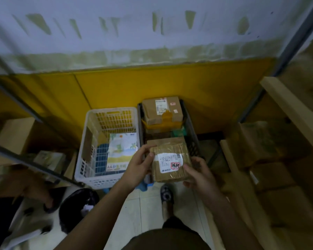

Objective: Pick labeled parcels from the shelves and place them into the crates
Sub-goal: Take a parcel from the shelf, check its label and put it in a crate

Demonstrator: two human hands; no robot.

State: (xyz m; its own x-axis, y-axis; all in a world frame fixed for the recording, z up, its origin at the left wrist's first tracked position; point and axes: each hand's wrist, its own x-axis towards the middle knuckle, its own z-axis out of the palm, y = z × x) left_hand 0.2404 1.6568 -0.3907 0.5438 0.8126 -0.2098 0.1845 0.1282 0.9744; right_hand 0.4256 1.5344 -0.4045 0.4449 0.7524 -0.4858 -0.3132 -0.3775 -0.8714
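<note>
Brown tape-wrapped cardboard parcel (170, 163), white label up, held above black plastic crate (190, 127); left hand (137, 166) grips its left edge; right hand (197, 175) grips its right corner.

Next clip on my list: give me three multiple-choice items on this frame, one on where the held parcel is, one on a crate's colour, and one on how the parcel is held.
1. Where is the taped parcel?
A. lying on the floor tiles
B. above the near end of the dark crate
C. standing on a shelf

2. What colour is the left crate?
A. white
B. red
C. green

3. How is the taped parcel held?
A. by one hand alone
B. by nobody
C. by both hands

Key:
1 B: it is held over the dark crate's near end, clear of the floor.
2 A: its lattice walls are white.
3 C: the left hand and the right hand each curl fingers round an edge.
</note>
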